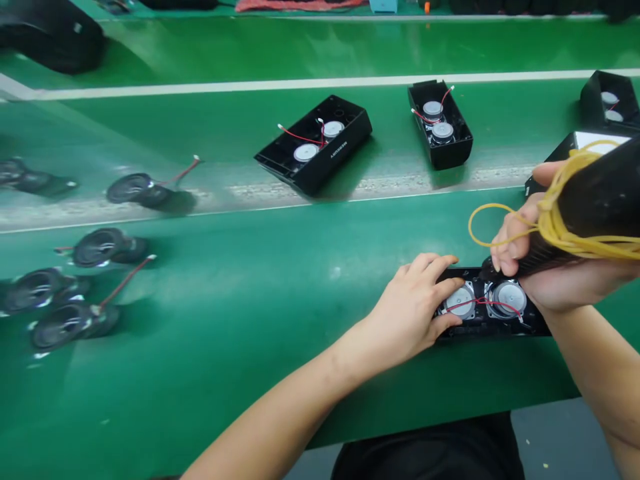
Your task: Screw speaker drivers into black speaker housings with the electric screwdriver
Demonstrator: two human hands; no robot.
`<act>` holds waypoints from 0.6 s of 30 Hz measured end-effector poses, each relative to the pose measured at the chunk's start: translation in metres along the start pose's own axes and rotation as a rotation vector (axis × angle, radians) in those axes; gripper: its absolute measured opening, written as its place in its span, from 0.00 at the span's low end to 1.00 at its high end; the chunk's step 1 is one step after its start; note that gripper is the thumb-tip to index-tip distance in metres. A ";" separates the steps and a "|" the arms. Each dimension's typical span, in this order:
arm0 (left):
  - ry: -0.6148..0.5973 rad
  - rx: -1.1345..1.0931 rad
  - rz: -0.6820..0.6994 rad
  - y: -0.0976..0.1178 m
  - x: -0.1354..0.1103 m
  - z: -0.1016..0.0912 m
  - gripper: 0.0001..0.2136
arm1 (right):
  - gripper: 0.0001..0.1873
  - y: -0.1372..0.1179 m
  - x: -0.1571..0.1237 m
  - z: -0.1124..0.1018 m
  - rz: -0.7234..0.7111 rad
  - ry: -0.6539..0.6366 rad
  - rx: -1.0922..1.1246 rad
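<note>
A black speaker housing (537,325) lies in front of me, with two round silver-backed speaker drivers (509,298) set in it and red wires across them. My left hand (415,300) grips its left end, fingertips by the left driver (461,301). In my right hand (563,290) is a thick black electric screwdriver (600,193), wound with yellow rubber bands (553,217). Its tip points down at the housing's upper edge, between the drivers; my fingers hide the contact point.
Two more black housings with drivers, one at centre (333,157) and one further right (443,150), stand beyond on the green bench. Another housing (607,100) is at far right. Several loose speaker drivers (100,247) lie at left, blurred. A black object (55,37) sits top left.
</note>
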State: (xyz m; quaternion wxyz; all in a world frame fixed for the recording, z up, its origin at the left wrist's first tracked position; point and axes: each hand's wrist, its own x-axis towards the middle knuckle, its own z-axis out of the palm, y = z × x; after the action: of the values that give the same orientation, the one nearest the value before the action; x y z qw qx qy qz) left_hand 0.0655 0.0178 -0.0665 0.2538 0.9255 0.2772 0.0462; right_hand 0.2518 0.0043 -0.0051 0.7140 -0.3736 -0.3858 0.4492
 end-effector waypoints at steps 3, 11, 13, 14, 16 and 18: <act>0.019 -0.013 0.012 0.000 0.000 0.001 0.21 | 0.35 0.011 -0.003 -0.005 -0.034 -0.030 0.013; 0.098 -0.067 0.064 -0.005 -0.002 0.004 0.19 | 0.30 0.006 -0.004 -0.012 0.023 -0.058 0.085; 0.107 -0.069 0.078 -0.005 -0.003 0.005 0.19 | 0.29 0.006 -0.003 -0.013 0.023 -0.080 0.080; 0.110 -0.070 0.084 -0.005 -0.004 0.005 0.19 | 0.29 0.006 -0.003 -0.013 0.024 -0.079 0.070; 0.114 -0.074 0.088 -0.005 -0.005 0.005 0.19 | 0.29 0.005 -0.002 -0.014 0.028 -0.059 0.050; 0.119 -0.079 0.085 -0.006 -0.006 0.006 0.18 | 0.28 0.005 -0.002 -0.013 0.030 -0.056 0.056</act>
State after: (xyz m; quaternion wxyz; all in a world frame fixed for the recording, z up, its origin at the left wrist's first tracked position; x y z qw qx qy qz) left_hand 0.0592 0.0166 -0.0744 0.2711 0.9213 0.2502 0.1226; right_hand 0.2608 0.0013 -0.0150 0.7064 -0.3461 -0.3874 0.4808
